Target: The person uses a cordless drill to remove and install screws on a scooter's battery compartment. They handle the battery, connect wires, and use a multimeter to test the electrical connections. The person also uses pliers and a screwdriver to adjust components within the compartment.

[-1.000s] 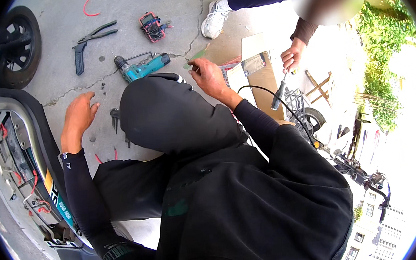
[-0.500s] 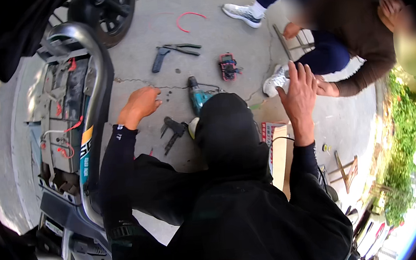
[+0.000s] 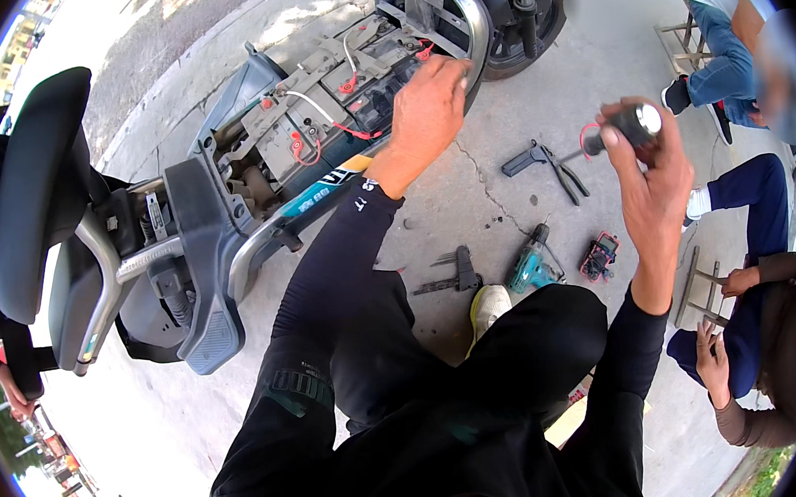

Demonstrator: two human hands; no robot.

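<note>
Screwdriver (image 3: 629, 124) — stiff, light, its rounded dark handle clenched in the right hand (image 3: 653, 184); left hand (image 3: 424, 114) grasps the scooter's grey rail (image 3: 467, 10) — solid hold.

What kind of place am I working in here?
Probably an outdoor street-side repair spot: bare concrete ground, an opened electric scooter with batteries exposed, and a cordless drill and pliers lying loose.
</note>
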